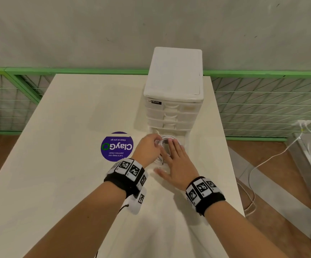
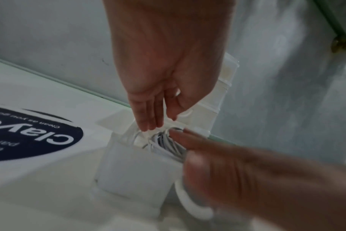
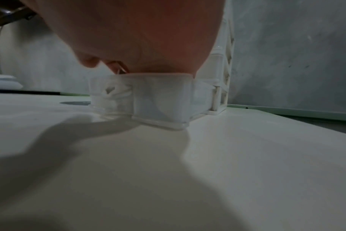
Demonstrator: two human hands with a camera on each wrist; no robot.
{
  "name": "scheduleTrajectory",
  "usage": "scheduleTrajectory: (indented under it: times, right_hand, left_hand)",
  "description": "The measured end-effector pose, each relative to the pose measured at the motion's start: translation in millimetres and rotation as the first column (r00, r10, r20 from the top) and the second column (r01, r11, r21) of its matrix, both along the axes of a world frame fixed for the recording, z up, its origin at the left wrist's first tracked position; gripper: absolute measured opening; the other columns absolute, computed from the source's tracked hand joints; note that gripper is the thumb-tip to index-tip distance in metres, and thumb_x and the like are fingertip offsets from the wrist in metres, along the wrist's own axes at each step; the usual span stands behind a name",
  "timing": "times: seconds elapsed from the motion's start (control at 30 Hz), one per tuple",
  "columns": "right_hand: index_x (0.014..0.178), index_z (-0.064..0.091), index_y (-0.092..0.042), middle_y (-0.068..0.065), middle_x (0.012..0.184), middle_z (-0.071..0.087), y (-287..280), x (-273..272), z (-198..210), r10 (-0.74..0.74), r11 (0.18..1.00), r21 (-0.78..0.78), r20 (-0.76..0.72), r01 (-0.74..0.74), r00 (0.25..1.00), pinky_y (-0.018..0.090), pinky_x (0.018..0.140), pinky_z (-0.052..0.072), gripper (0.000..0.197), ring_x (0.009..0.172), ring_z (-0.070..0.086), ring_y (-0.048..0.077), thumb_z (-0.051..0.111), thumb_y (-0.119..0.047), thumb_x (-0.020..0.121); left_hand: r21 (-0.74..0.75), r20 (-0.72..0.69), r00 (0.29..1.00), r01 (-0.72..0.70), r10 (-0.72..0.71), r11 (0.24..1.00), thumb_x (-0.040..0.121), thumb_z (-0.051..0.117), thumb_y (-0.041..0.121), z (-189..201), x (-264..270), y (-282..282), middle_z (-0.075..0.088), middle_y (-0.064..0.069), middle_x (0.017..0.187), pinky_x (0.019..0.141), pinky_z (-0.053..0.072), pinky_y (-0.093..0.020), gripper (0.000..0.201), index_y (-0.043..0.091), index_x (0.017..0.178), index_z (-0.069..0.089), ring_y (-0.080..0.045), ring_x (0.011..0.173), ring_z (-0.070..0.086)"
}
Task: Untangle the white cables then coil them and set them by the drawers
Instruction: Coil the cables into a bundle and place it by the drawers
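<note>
The white cable lies coiled inside the pulled-out bottom drawer of the white drawer unit. My right hand lies flat on the coil, fingers straight and spread. My left hand is at the drawer's left corner. In the left wrist view its straight fingers touch a cable loop at the rim of the drawer, and the right hand covers the rest. The right wrist view shows the palm on top of the translucent drawer.
The drawer unit stands at the back right of the cream table. A round purple sticker is to the left of my hands. A green mesh fence runs behind. Another white cable trails on the floor to the right.
</note>
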State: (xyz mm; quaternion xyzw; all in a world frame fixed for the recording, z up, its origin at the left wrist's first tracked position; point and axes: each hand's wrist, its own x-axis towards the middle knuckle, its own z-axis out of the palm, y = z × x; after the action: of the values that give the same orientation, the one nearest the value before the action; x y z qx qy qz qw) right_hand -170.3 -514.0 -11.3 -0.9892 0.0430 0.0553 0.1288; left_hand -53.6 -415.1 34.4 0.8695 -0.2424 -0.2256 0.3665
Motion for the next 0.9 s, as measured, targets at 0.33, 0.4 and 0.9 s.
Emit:
scheduleTrajectory:
  times: [0.33,0.4,0.9]
  right_hand:
    - [0.145,0.033,-0.017,0.024,0.150,0.025,6,7,-5,-0.045,0.985,-0.166,-0.050,0.036,0.998,0.050,0.111,0.017,0.087,0.139,0.024,0.041,0.041,-0.071,0.077]
    - [0.141,0.040,-0.015,0.025,0.145,0.037,7,8,-6,-0.047,0.985,-0.169,-0.063,0.036,0.997,0.052,0.107,0.032,0.093,0.133,0.036,0.042,0.063,-0.068,0.067]
    - [0.148,-0.014,-0.017,0.019,0.157,-0.006,-31,37,14,0.042,0.952,-0.286,-0.244,-0.113,0.969,0.043,0.118,-0.002,0.069,0.145,-0.007,0.034,0.024,-0.047,0.099]
  left_hand:
    - [-0.406,-0.061,0.922,-0.374,0.383,0.834,0.097,0.041,0.047,71,40,-13,0.056,0.002,0.098,0.074,0.037,-0.015,0.055,0.008,0.136,0.035,-0.006,0.089,0.056]
    - [-0.385,-0.133,0.942,-0.335,0.307,0.860,0.093,0.042,0.056,81,46,-19,0.052,-0.003,0.125,0.091,0.034,-0.021,0.067,0.016,0.145,0.026,-0.014,0.114,0.051]
    - [-0.422,-0.221,0.956,-0.272,0.192,0.865,0.095,0.050,0.043,82,46,-34,0.059,0.010,0.114,0.075,0.040,-0.016,0.052,0.021,0.137,0.030,-0.001,0.096,0.056]
